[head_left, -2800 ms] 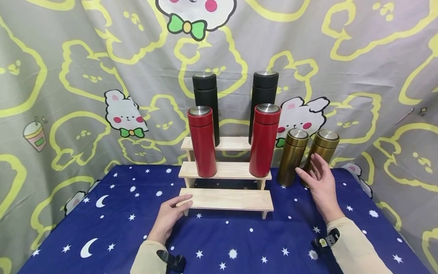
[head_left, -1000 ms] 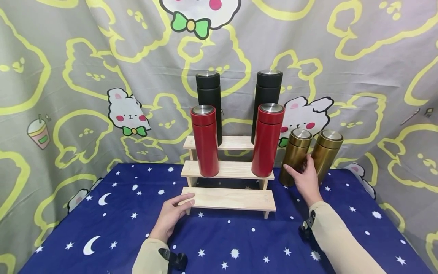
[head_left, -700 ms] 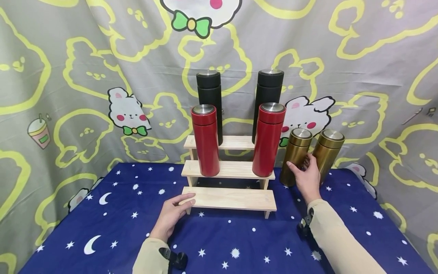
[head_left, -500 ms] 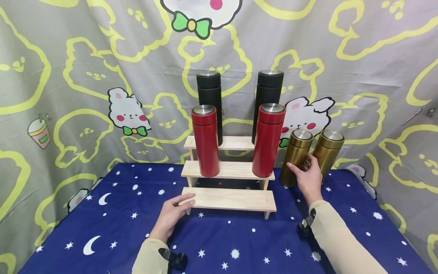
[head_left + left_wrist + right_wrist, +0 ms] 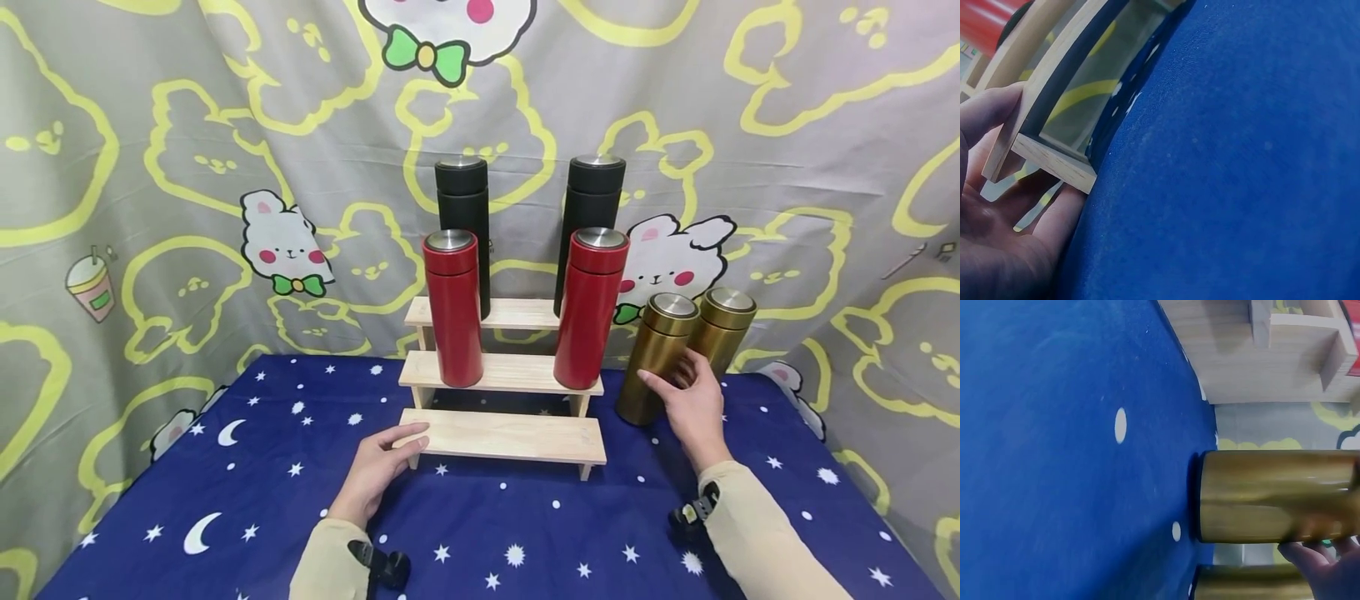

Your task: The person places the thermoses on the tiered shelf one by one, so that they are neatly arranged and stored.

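My right hand (image 5: pixel 693 408) grips the nearer gold thermos (image 5: pixel 651 371) low on its body, thumb on the near side and fingers round its right side. That thermos leans slightly, its base close to the blue cloth in the right wrist view. Just behind it stands a second gold thermos (image 5: pixel 729 329), partly covered. At the stand's left end, my left hand (image 5: pixel 375 472) holds the lowest step of a three-tier wooden stand (image 5: pixel 502 435). In the left wrist view its thumb (image 5: pixel 994 109) lies on the board's edge, with fingers around the end by the leg.
Two red thermoses (image 5: pixel 456 321) stand upright on the middle step. Behind them, two black thermoses (image 5: pixel 462 204) occupy the top step. A dark blue star-and-moon cloth (image 5: pixel 555 542) covers the table, and a patterned curtain (image 5: pixel 360 167) hangs close behind.
My right hand has gone from the right gold thermos to the left one and taken hold. That thermos has shifted toward me and slightly right. The left hand stays on the stand.
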